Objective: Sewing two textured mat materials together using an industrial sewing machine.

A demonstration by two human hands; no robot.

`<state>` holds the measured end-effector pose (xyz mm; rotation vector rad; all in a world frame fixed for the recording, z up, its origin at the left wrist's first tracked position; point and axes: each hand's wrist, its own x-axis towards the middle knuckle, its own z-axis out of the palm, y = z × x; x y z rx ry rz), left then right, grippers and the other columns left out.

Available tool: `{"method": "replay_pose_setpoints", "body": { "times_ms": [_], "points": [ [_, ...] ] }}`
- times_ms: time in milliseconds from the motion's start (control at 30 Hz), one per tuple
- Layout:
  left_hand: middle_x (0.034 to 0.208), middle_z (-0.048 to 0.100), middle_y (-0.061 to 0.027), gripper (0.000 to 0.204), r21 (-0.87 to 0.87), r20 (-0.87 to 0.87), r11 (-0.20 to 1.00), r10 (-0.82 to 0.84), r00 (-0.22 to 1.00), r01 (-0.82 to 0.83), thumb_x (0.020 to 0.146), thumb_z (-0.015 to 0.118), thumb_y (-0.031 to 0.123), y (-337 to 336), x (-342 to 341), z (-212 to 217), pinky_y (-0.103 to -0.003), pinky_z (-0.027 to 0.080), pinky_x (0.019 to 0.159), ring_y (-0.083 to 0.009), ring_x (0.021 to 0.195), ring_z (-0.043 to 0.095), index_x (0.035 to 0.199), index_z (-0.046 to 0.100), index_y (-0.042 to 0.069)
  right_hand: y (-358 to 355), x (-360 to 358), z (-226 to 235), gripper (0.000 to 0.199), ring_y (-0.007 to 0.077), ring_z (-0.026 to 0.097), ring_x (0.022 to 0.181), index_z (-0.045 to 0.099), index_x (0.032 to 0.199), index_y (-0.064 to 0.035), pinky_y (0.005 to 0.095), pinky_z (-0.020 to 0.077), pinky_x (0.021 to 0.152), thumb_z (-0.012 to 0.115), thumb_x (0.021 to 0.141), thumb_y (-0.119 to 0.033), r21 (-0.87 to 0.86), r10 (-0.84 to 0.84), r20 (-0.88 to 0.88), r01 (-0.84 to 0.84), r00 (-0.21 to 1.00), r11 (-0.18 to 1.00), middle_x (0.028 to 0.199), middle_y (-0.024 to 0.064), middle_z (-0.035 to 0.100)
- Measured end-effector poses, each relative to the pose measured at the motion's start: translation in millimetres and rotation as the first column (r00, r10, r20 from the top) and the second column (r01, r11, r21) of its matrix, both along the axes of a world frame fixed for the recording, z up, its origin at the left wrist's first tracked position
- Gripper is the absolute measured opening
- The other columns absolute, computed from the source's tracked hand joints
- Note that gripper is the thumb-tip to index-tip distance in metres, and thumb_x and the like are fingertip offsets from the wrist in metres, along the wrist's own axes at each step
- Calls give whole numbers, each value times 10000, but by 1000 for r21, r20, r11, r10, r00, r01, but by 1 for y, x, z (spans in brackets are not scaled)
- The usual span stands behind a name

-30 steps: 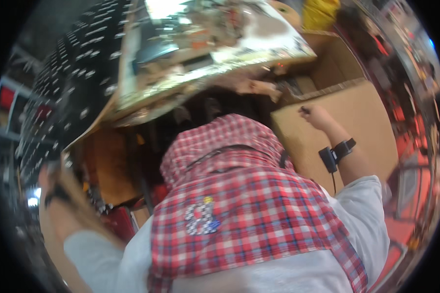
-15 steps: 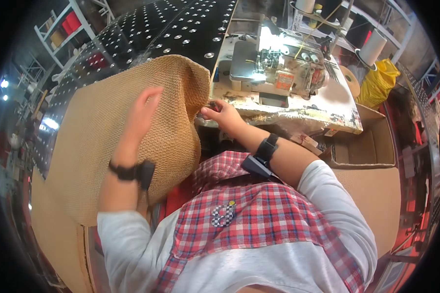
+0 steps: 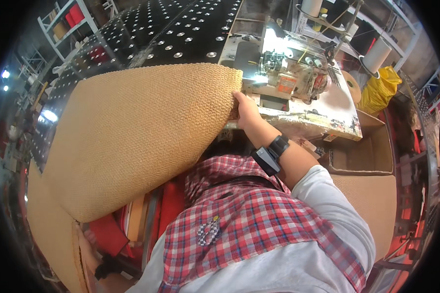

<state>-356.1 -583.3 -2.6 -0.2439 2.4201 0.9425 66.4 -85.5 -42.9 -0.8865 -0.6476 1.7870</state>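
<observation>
My right hand (image 3: 246,111) is pinching the top corner of a big tan woven jute panel (image 3: 137,132), right at the edge of the sewing machine (image 3: 283,73) table. The panel hangs across my left side, over my red checked scarf (image 3: 249,215). Can't see my left hand at all, it's somewhere behind the fabric.

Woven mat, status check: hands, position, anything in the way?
Right hand gripping woven mat at its corner by the sewing machine. Left hand not in view. Mat spread wide, covering the bench's left side. Nothing seen blocking.
</observation>
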Motion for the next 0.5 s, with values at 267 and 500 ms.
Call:
{"method": "replay_pose_setpoints", "body": {
  "times_ms": [267, 500],
  "points": [
    [1300, 328, -142, 691, 799, 40, 591, 133, 990, -111, 804, 476, 493, 54, 16, -37, -365, 223, 988, -260, 1194, 316, 1260, 304, 4, -6, 45, -2, 229, 181, 571, 660, 513, 953, -15, 306, 463, 546, 457, 836, -203, -60, -190, -6, 189, 982, 980, 839, 77, 581],
    [1239, 404, -141, 529, 858, -44, 513, 47, 998, 13, 854, 463, 340, 82, 28, -35, -404, 360, 913, -278, 1110, 415, 1242, 335, 2, 22, 60, -16, 275, 201, 574, 803, 514, 987, 2, 321, 471, 661, 482, 837, -226, -35, -222, -10, 222, 975, 975, 926, 100, 576]
  ]
}}
